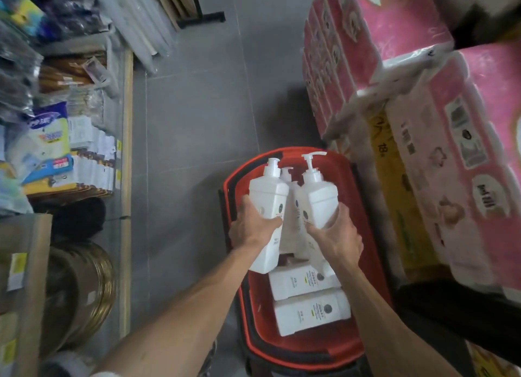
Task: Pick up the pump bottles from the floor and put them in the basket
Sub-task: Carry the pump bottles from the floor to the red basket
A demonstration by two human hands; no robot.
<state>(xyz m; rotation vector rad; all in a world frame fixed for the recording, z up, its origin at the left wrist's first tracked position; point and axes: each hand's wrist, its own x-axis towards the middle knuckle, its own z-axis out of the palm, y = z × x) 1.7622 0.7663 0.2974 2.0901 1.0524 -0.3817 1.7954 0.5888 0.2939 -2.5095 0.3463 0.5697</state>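
Looking down through the head camera, I see both of my bare hands working over a red basket that sits on the grey tiled floor, toward 6 o'clock from the middle of the view. My left hand is wrapped around the body of a white pump bottle, thumb across its labelled front, fingers curled behind it where I cannot see them. The bottle's pump head points toward 12 o'clock. My right hand is closed around a second white pump bottle, thumb on the front face, with its long nozzle pointing toward 1 o'clock. The two held bottles sit just beside each other above the basket's far half. Between them a third bottle shows, its pump top peeking out at 12 o'clock; I cannot tell whether either hand touches it.

Lower in the basket, toward 6 o'clock from my hands, two more white bottles lie on their sides, one next to the other, labels up.

At 3 o'clock stand stacked pink packs of tissue rolls, close beside the basket. At 9 o'clock, shelves hold packaged goods, well apart from the basket.
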